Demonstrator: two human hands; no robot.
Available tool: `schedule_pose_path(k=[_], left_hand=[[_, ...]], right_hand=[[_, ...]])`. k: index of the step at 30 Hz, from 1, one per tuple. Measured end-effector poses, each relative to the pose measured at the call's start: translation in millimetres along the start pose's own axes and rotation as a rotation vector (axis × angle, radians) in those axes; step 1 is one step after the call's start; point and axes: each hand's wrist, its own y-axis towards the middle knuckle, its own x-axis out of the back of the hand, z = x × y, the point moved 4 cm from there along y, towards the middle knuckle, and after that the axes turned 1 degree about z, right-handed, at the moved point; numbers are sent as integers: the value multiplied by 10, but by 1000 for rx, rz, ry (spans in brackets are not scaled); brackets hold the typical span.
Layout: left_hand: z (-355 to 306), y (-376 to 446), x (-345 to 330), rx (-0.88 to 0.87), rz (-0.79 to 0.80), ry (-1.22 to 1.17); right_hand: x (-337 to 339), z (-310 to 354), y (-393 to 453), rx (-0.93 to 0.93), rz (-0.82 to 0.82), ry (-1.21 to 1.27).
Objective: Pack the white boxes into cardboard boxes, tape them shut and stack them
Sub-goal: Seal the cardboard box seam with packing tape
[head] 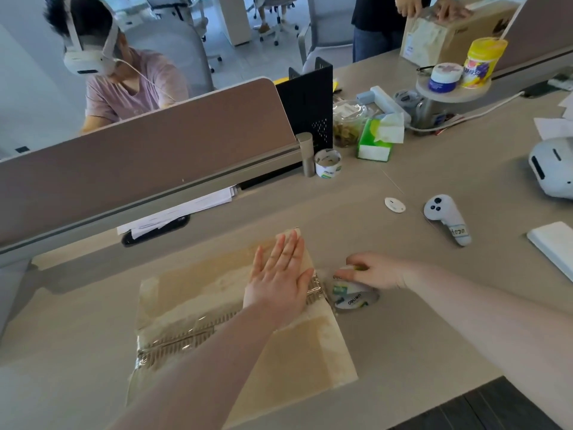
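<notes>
— Where do we look from?
— We have one wide-angle head view, above the bench [434, 321], facing forward and down.
— How near?
— Close: our hands fill the lower foreground, the partition [155, 156] just beyond.

Both forearms are bare as far up as the view reaches, with no sleeves showing. The left hand [279, 277] and the right hand [376, 271] wear no gloves, rings, watch or wristband.

Left hand [279, 274] flat, fingers straight; right hand [372, 271] curled in a grip.
</notes>
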Motion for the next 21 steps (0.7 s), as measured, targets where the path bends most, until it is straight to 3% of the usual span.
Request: schedule_pose_path(k=[5, 9, 14, 21], left_hand=[[6, 3, -5, -2, -1, 14], [4, -2, -3, -6, 1, 32], [1, 23, 14, -21, 20, 42], [54, 72, 35, -91, 22, 65]], right_hand=[[-10, -13, 16, 60, -117, -187], [-123, -136, 20, 55, -137, -142], [-317, -307, 4, 13, -97, 99], [-119, -323, 160, -52, 101, 91]])
